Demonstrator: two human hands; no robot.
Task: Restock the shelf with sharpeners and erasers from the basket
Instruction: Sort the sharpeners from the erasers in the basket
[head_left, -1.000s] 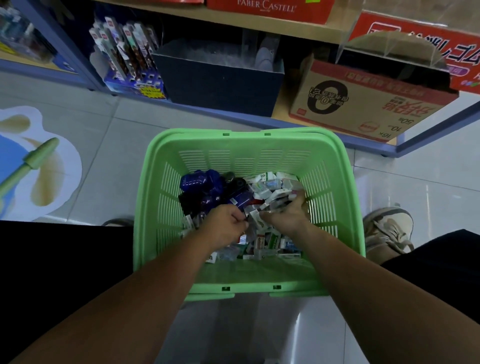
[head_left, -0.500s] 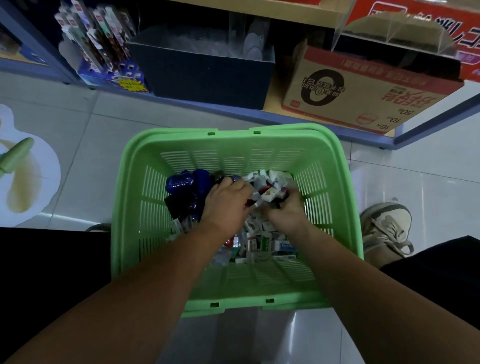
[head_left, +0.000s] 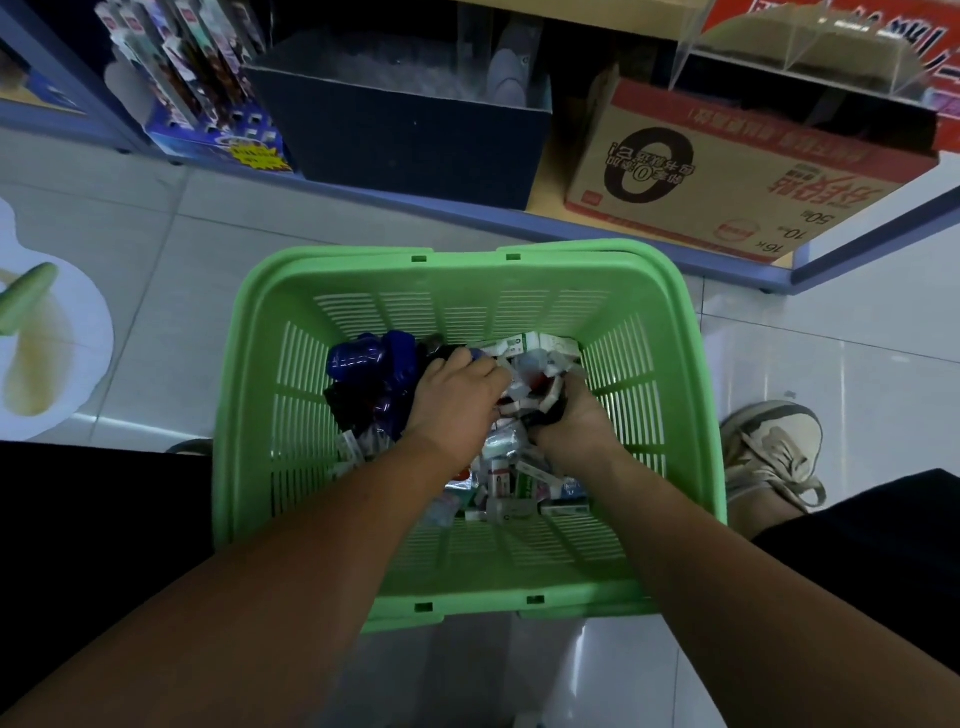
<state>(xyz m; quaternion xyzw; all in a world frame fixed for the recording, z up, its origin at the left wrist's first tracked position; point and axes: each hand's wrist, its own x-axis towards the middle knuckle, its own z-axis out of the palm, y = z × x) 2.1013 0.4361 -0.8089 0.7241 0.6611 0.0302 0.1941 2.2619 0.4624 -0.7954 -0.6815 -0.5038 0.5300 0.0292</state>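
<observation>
I have both hands down inside the green basket (head_left: 244, 395), which sits on the floor between my knees, straight in front of the bottom shelf (head_left: 540, 192). My left hand (head_left: 452, 400) lies knuckles-up on the seam between the two piles: the dark blue sharpeners (head_left: 363, 358) are heaped just to its left, and the small white boxed erasers (head_left: 519, 478) spread under and to its right. Its fingers curl downward into the stock, but whether they actually pinch anything I cannot tell, since the palm hides it. My right hand (head_left: 571, 415) is clenched around a loose bunch of erasers, white packets poking out between the fingers, with something dark pressed at the heel of the palm.

The relation that matters for the next move, as I judge it: the shelf lies directly ahead and above the far rim of the basket, so whatever I lift has to go up and forward over that rim. The right hand is already loaded and sits nearer the cardboard carton (head_left: 727, 171); the left is the nearer one for the sharpeners and for the dark bin (head_left: 415, 140).

The sharpeners look like stubby, glossy blue plastic barrels lying at mixed angles, with no common long axis. The erasers are flat little rectangular sleeves, white with green and red print, jumbled every which way.
</observation>
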